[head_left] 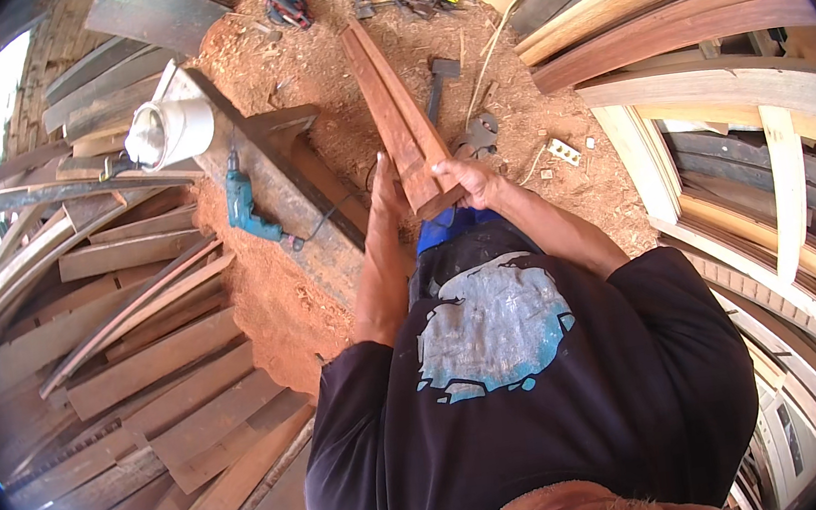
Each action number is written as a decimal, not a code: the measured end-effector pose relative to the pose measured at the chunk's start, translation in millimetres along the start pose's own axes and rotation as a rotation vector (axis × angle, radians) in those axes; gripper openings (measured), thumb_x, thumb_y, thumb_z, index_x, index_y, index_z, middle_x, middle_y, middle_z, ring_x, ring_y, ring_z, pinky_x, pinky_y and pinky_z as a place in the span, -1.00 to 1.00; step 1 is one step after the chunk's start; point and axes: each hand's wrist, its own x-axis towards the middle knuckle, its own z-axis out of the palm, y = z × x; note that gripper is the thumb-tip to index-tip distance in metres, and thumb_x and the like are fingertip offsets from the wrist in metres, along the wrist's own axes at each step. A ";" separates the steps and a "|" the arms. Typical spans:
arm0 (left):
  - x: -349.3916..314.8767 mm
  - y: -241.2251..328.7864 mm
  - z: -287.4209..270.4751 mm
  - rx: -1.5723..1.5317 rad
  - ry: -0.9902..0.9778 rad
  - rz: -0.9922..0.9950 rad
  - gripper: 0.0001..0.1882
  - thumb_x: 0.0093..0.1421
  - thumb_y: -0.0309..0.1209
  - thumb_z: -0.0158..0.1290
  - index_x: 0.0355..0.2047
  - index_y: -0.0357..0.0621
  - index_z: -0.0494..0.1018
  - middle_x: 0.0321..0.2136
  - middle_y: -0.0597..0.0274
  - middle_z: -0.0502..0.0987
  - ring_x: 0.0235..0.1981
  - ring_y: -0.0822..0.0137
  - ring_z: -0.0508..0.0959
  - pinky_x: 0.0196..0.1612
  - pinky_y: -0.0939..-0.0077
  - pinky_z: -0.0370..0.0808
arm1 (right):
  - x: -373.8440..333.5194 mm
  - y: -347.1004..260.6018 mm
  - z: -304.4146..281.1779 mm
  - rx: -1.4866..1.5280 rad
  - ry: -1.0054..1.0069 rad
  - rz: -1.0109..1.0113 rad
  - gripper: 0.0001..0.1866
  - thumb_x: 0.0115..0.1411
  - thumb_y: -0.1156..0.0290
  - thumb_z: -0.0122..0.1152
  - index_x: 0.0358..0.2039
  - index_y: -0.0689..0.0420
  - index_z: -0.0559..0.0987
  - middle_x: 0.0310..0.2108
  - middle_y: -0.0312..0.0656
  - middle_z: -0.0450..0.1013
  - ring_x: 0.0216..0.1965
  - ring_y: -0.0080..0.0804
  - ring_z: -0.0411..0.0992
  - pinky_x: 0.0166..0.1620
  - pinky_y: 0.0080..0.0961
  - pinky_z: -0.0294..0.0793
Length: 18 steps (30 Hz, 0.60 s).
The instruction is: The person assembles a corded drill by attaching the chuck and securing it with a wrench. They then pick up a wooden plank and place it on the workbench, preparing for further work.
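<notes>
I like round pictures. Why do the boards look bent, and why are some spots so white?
Head view: the fisheye lens bends the stacked boards near its black rim; daylight at the left edge glares white; the plank in both hands, left and right, stays sharp.

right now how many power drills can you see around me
1. A teal power drill lies on the dark workbench, left of your left hand and below the white bucket. More could be hidden among the tools at the top or under the sawdust.
</notes>
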 end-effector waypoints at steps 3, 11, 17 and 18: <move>-11.3 -48.0 -65.8 0.171 -0.058 0.188 -0.43 0.43 -0.02 -0.14 0.22 -0.17 0.44 0.06 0.02 0.60 0.10 0.06 0.57 0.17 0.11 0.51 | 4.7 6.9 22.8 -0.008 -0.032 -0.061 -0.37 0.18 0.14 0.30 0.19 0.18 0.44 0.03 -0.01 0.57 -0.03 -0.13 0.61 0.08 -0.15 0.64; -66.0 -124.5 -82.4 0.990 -0.321 0.172 -0.75 0.20 -0.42 0.03 -0.18 -0.14 0.65 -0.27 0.36 0.64 -0.20 0.43 0.53 -0.06 0.55 0.45 | 35.2 24.6 50.2 0.003 -0.011 -0.102 -0.44 0.21 0.18 0.26 0.18 0.13 0.45 0.01 -0.07 0.56 -0.03 -0.11 0.60 0.08 -0.03 0.61; -195.2 -123.0 -57.8 1.906 -0.064 -0.051 -0.63 0.32 -0.19 -0.04 -0.10 -0.20 0.58 -0.06 0.02 0.65 -0.02 0.02 0.61 0.10 0.11 0.46 | 32.6 51.3 1.1 -0.127 0.167 -0.032 -0.48 0.22 0.19 0.24 0.16 0.12 0.49 0.00 -0.09 0.57 -0.03 -0.12 0.59 0.12 -0.06 0.58; -204.5 -136.3 -78.7 1.899 -0.020 -0.004 -0.60 0.32 -0.16 -0.06 -0.09 -0.19 0.59 -0.05 -0.01 0.64 -0.01 -0.02 0.60 0.11 0.08 0.45 | 35.4 57.2 -13.7 -0.087 0.155 -0.004 -0.48 0.24 0.21 0.23 0.17 0.14 0.47 0.02 -0.06 0.57 0.00 -0.09 0.58 0.15 -0.02 0.56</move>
